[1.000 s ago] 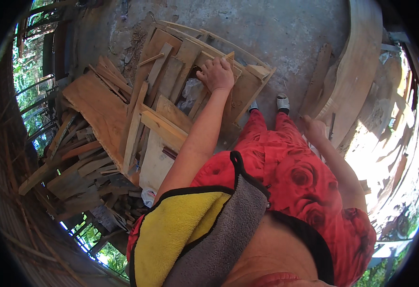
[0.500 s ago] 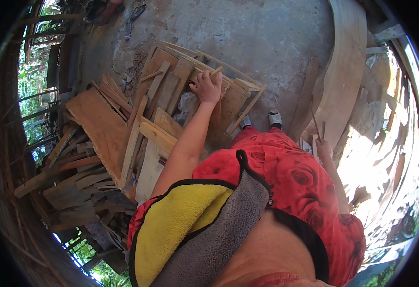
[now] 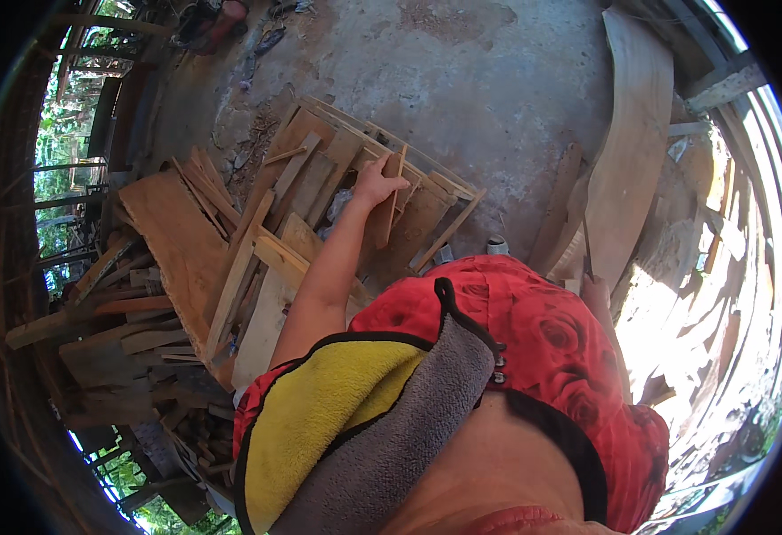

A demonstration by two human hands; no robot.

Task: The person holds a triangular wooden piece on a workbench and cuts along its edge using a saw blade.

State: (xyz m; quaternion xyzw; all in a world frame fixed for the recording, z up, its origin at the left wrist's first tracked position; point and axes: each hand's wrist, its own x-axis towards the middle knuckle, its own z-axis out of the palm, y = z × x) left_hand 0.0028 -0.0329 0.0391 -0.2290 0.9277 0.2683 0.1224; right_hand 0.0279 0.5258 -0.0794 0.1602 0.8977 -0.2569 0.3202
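Observation:
My left hand [image 3: 378,185] reaches over a pile of timber and is closed on a narrow brown wooden board [image 3: 391,203], which stands tilted among the other pieces. Around it lie a wooden frame [image 3: 444,185] of thin strips and several planks [image 3: 320,183]. Off to the right, my right hand [image 3: 594,292] hangs low beside my red flowered clothing, its fingers closed round a thin dark stick-like thing [image 3: 587,248] that points away from me. The exact kind of that thing is too small to make out.
A broad rough-edged plank [image 3: 177,241] and heaped offcuts [image 3: 115,357] lie to the left. A long pale slab [image 3: 632,152] stretches along the right. A yellow and grey cloth [image 3: 337,419] hangs over my left shoulder. Beyond is worn concrete floor [image 3: 498,98].
My left hand has shifted slightly nearer, and the narrow board in it now shows its broad face. My right hand has moved a little nearer and leftward. The whole view has shifted slightly.

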